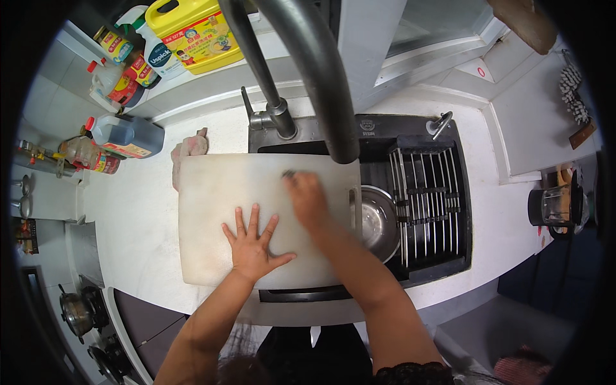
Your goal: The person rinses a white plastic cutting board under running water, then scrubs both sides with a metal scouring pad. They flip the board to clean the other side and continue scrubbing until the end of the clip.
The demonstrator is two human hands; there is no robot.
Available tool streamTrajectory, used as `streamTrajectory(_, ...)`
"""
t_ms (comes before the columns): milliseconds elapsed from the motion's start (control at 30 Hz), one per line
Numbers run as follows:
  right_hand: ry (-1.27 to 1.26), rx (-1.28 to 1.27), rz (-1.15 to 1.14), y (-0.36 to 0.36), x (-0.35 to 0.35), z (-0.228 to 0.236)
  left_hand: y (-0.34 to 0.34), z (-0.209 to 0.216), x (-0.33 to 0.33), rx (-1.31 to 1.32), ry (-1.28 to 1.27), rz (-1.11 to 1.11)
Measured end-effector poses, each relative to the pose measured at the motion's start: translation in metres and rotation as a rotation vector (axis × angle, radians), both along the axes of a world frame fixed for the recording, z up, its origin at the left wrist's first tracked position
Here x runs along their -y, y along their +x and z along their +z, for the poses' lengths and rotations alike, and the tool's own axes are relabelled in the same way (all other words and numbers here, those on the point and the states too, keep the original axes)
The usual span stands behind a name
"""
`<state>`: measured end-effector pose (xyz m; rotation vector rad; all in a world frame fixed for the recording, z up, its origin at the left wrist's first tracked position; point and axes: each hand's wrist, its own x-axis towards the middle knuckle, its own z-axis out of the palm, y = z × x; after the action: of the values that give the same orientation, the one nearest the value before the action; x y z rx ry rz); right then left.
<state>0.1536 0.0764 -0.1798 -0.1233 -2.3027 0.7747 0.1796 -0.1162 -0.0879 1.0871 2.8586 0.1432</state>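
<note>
A large whitish cutting board [212, 186] lies flat, partly on the counter and partly over the left side of the dark sink. My left hand [251, 250] rests flat on the board's lower middle, fingers spread, holding nothing. Further up and to the right, my right hand [308, 200] is closed on a small dark grey scouring pad [289, 174] against the board's surface. Motion blurs this hand and the pad, so the pad's exact make is hard to see. The board hides the sink's left part.
Above the board arches a dark faucet [333, 96]. A metal bowl [378, 224] and a drying rack [430, 199] sit in the sink. A crumpled cloth [187, 151] touches the board's upper left corner. Bottles and a yellow jug [199, 38] line the back left.
</note>
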Motion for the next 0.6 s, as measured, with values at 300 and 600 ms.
streamTrajectory(300, -0.223, 0.227, -0.051, -0.019, 0.015, 0.012, -0.001, 0.0, 0.001, 0.01, 0.03, 0.006)
streamTrajectory(600, -0.277, 0.322, -0.532, 0.062, -0.072, -0.036, 0.002, 0.006, -0.006, 0.02, -0.053, 0.011)
